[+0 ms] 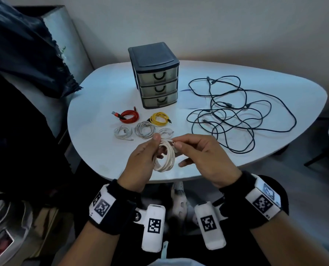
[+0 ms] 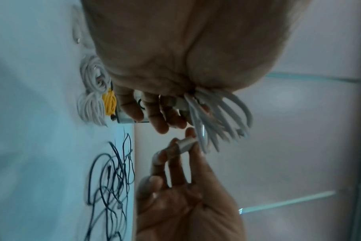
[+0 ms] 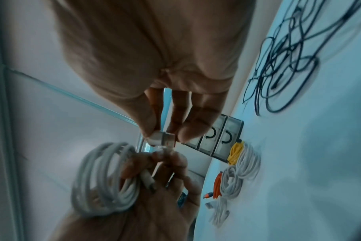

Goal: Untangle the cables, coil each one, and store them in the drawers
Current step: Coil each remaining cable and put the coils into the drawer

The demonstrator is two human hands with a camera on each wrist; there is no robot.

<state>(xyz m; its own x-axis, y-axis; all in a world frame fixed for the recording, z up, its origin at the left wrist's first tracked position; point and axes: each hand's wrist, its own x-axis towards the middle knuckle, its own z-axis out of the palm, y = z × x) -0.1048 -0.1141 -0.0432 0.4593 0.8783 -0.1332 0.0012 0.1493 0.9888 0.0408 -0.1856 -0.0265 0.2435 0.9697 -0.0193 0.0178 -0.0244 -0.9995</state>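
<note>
You are holding a white coil [image 1: 164,156] above the table's [image 1: 94,143] near edge. Your left hand [image 1: 140,160] is curling its fingers through the loops and gripping them; your right hand [image 1: 202,154] is pinching the coil's plug [image 3: 163,138] between thumb and fingertips, its other fingers staying loose. Just beyond your hands, three white coils [image 1: 144,129] are lying in a row, with a red coil [image 1: 129,116] and a yellow coil [image 1: 159,118] behind them. Bare tabletop is showing to the left of these. To the right, a black tangle [image 1: 236,112] is sprawling almost to the table's right edge. Farthest back, the drawers [image 1: 156,81] are standing near the far edge, all three closed.
</note>
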